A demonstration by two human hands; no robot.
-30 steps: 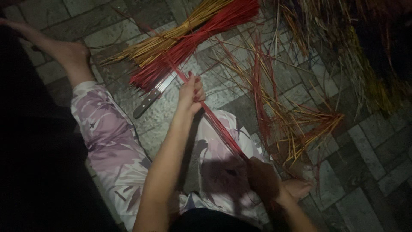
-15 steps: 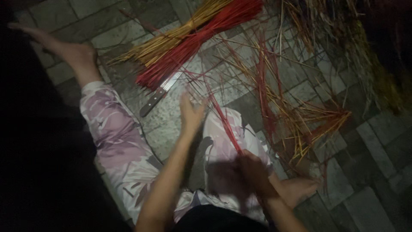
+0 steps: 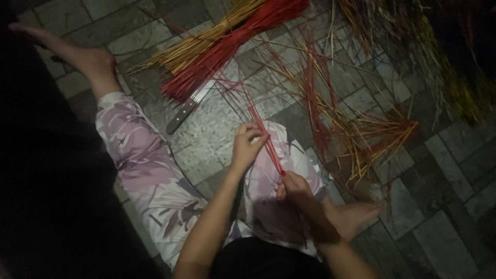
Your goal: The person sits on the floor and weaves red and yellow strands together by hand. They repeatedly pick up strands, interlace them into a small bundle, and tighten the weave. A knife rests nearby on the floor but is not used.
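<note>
Between our two hands we hold a thin red strip: the left hand is closed around its upper part, the right hand pinches its lower end, just above our lap. Beyond the left hand a knife lies on the stone floor, touching a red bundle and near a yellow bundle.

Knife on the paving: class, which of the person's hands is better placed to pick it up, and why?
Left. The left hand grips the red strips on the knife's side, nearer its handle; the right hand pinches their lower end, farther away.
</note>
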